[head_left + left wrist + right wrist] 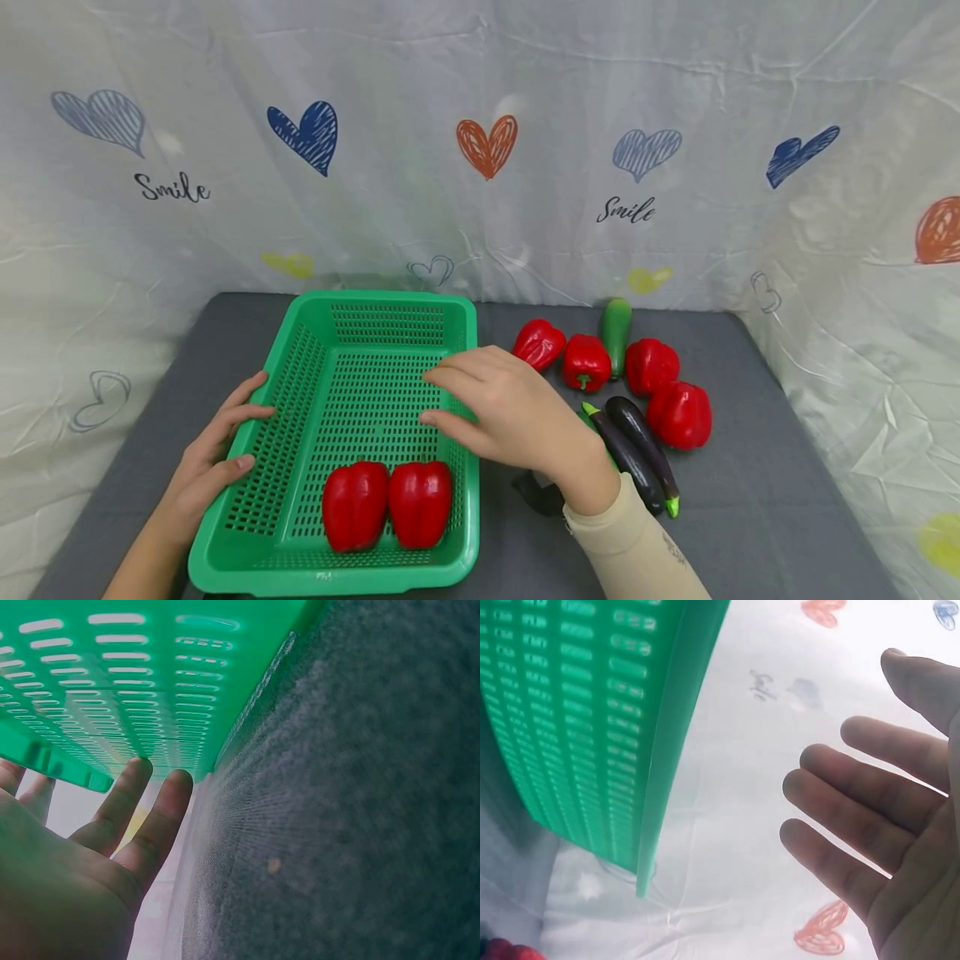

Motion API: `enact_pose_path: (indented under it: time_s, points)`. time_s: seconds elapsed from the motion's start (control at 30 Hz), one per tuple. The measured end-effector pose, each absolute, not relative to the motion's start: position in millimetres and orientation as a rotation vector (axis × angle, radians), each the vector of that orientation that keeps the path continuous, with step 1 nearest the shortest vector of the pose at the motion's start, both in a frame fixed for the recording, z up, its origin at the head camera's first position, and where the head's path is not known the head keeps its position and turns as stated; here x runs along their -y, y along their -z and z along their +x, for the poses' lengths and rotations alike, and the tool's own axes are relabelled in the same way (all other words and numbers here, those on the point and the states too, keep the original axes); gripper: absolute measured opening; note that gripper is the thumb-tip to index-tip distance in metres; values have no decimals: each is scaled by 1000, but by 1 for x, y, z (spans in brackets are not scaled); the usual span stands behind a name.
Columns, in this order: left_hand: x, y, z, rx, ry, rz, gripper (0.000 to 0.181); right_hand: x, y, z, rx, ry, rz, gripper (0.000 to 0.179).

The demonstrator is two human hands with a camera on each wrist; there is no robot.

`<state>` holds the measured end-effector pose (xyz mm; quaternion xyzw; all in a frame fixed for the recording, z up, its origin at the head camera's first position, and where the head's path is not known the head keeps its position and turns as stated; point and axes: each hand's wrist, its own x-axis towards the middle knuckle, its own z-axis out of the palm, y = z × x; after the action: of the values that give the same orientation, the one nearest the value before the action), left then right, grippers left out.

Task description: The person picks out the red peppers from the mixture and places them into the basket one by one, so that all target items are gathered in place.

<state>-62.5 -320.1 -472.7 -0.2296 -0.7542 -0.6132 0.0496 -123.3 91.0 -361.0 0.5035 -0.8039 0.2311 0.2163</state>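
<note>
Green basket (pixel 333 581), on the surface (pixel 757 500), two red peppers (pixel 356 507) inside: likely light, stiff, best held by opposite rims; peppers probably slippery, gripped round the sides; left hand (pixel 206 462), fingers extended at left rim; right hand (pixel 501 408), wide, empty, above right rim

The head view is bright — the left wrist's dimmer, its tabletop (pixel 360 802) blurred.

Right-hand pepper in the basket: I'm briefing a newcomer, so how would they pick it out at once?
Find the big green basket on the grey tabletop. In its near end sit two red peppers. You want the right-hand pepper, closer than its neighbour to the basket's right side.
</note>
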Motion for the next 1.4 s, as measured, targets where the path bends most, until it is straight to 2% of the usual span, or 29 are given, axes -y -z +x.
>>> enact_pose_path:
  time_s: [0.9,1.4]
  points:
    - [318,470,-63,2235,1896,-752,51,-135,373,-157,2348,-657,1042,39]
    - [318,471,-64,2220,1894,-768,51,-151,383,-171,2442,-632,885,46]
